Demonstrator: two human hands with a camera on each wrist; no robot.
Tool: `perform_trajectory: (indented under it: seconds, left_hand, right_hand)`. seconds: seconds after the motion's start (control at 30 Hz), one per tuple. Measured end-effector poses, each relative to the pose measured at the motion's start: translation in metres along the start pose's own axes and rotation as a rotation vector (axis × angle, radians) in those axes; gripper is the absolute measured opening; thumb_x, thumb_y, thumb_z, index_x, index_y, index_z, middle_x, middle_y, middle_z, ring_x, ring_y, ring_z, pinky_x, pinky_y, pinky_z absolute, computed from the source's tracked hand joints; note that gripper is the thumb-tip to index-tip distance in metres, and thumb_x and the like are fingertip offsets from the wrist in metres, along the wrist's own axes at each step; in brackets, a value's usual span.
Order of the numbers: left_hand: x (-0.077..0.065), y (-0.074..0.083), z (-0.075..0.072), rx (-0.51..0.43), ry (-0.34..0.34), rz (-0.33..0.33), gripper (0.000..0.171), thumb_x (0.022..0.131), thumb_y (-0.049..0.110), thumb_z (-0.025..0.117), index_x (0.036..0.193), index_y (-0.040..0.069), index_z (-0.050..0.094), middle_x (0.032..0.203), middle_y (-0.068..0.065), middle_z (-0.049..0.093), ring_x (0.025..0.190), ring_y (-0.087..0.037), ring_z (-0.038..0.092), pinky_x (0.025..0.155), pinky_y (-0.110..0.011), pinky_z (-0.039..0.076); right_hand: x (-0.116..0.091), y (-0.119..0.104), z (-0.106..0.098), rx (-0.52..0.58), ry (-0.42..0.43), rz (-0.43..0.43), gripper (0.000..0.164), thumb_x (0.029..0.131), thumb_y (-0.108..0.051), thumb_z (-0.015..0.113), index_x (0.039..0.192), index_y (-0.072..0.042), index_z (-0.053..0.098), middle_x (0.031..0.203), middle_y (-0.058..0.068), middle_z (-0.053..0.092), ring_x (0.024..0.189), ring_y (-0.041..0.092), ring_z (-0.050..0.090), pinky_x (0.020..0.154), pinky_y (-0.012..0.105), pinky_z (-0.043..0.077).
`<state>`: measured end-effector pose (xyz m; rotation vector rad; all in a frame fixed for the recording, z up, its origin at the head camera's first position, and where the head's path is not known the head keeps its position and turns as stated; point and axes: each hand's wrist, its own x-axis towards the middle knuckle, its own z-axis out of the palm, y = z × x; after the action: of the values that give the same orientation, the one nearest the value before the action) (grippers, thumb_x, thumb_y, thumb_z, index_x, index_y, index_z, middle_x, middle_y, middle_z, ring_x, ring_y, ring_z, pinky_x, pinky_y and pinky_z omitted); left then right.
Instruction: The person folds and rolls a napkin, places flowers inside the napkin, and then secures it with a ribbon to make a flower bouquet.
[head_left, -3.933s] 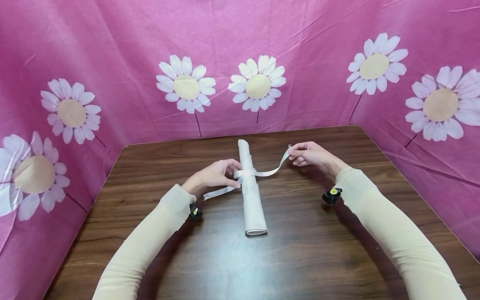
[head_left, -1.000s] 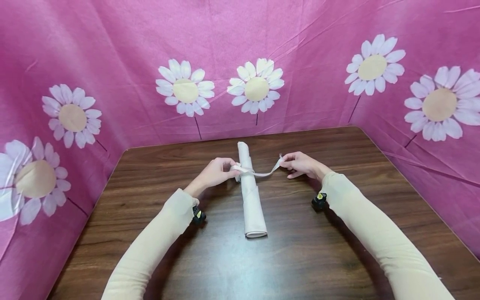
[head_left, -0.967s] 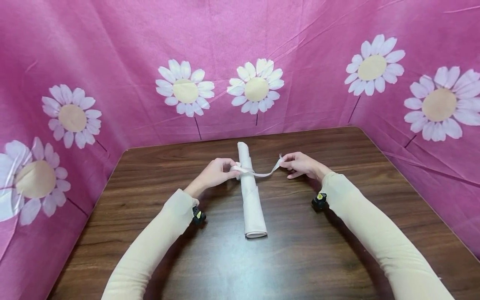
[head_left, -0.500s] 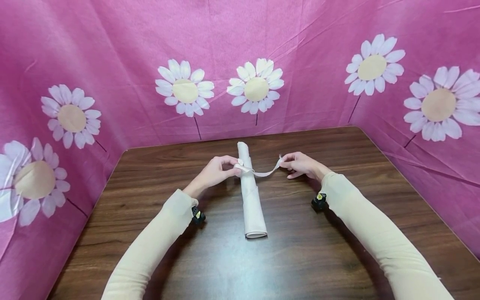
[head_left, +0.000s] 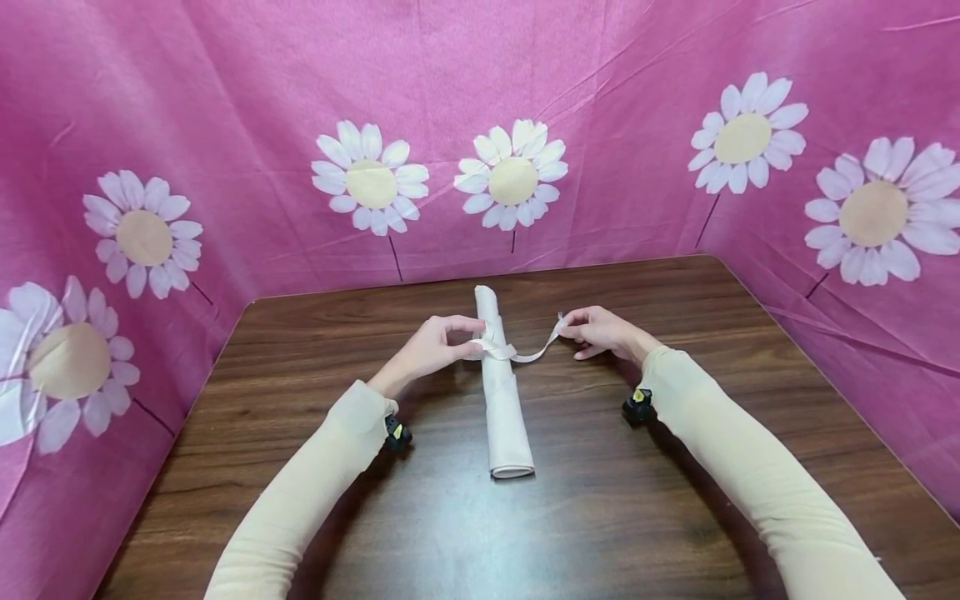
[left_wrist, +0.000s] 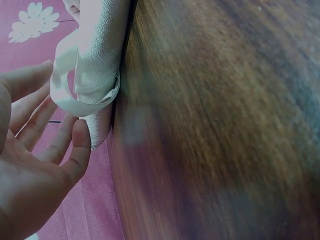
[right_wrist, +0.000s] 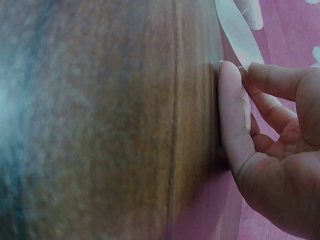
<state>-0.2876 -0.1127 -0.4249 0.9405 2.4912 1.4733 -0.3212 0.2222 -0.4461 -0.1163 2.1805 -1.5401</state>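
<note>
A rolled off-white cloth (head_left: 507, 421) lies lengthwise on the wooden table, with a white satin ribbon (head_left: 536, 354) round its upper half. On its left side the ribbon stands up in a loop, seen large in the left wrist view (left_wrist: 75, 106). My left hand (head_left: 431, 346) is at that loop, thumb and fingers spread apart, fingertips right beside the ribbon. To the right, my right hand (head_left: 603, 331) pinches the ribbon's free end between thumb and index finger. From there the ribbon sags back to the roll. The right wrist view shows the ribbon (right_wrist: 240, 35) running up from the fingertips.
The brown wood-grain table (head_left: 337, 517) is enclosed by a pink cloth backdrop (head_left: 600, 50) printed with large white daisies. Both forearms wear cream sleeves, with a small black camera (head_left: 397, 432) at the left wrist and another black camera (head_left: 637, 407) at the right.
My left fingers have come off their pinch on the ribbon and moved slightly right over the roll. The ribbon's crossing looks looser and wider. My right hand, drawn inward earlier, now stays nearly still.
</note>
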Motion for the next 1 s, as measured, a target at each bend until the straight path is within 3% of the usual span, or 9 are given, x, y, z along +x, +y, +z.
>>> perform_trajectory:
  seconds: [0.17, 0.3, 0.47, 0.6, 0.87, 1.0]
  left_hand:
    - [0.002, 0.0, 0.002, -0.005, -0.016, -0.029, 0.041, 0.096, 0.007, 0.069, 0.135, -0.003, 0.061, 0.124, -0.017, 0.068, 0.118, -0.033, 0.062, 0.1, -0.045, 0.048]
    - [0.006, 0.003, 0.004, 0.04, -0.033, -0.05, 0.045, 0.101, 0.004, 0.059, 0.145, -0.001, 0.052, 0.122, -0.019, 0.068, 0.113, -0.027, 0.063, 0.09, -0.037, 0.05]
    - [0.009, 0.006, 0.006, 0.126, -0.017, -0.085, 0.036, 0.098, -0.001, 0.056, 0.134, -0.001, 0.063, 0.122, -0.018, 0.068, 0.098, -0.021, 0.06, 0.078, -0.027, 0.047]
    - [0.009, 0.008, 0.006, 0.141, 0.019, -0.086, 0.032, 0.094, -0.005, 0.059, 0.124, -0.003, 0.069, 0.117, -0.018, 0.07, 0.091, -0.02, 0.062, 0.075, -0.026, 0.049]
    - [0.009, 0.007, -0.002, 0.151, 0.127, -0.02, 0.034, 0.089, -0.01, 0.063, 0.121, -0.002, 0.072, 0.105, -0.015, 0.072, 0.091, -0.023, 0.069, 0.078, -0.03, 0.054]
    - [0.007, 0.011, -0.006, 0.124, 0.162, -0.033, 0.034, 0.089, -0.007, 0.066, 0.122, 0.0, 0.072, 0.105, -0.013, 0.073, 0.092, -0.023, 0.069, 0.079, -0.032, 0.056]
  right_hand:
    - [-0.002, -0.001, -0.001, -0.004, 0.005, 0.004, 0.022, 0.101, -0.016, 0.064, 0.112, 0.004, 0.062, 0.088, 0.004, 0.049, 0.084, 0.016, 0.046, 0.069, 0.03, 0.059]
    - [-0.002, -0.001, -0.001, -0.005, 0.012, 0.008, 0.02, 0.101, -0.016, 0.065, 0.11, 0.002, 0.063, 0.087, 0.004, 0.048, 0.083, 0.015, 0.047, 0.069, 0.03, 0.059]
    - [-0.004, -0.002, 0.0, -0.012, -0.002, 0.001, 0.023, 0.101, -0.015, 0.064, 0.113, 0.005, 0.061, 0.085, 0.003, 0.046, 0.08, 0.013, 0.049, 0.068, 0.03, 0.059]
    - [-0.004, -0.003, 0.001, -0.012, -0.004, -0.001, 0.023, 0.101, -0.015, 0.064, 0.113, 0.005, 0.061, 0.085, 0.003, 0.047, 0.081, 0.013, 0.048, 0.068, 0.03, 0.059]
    - [-0.003, -0.003, 0.001, -0.008, 0.011, 0.004, 0.022, 0.101, -0.014, 0.065, 0.112, 0.005, 0.062, 0.089, 0.005, 0.049, 0.084, 0.016, 0.046, 0.067, 0.029, 0.059]
    - [-0.003, -0.002, 0.0, -0.013, 0.006, 0.001, 0.024, 0.101, -0.014, 0.065, 0.113, 0.006, 0.061, 0.09, 0.005, 0.05, 0.085, 0.017, 0.046, 0.067, 0.029, 0.059]
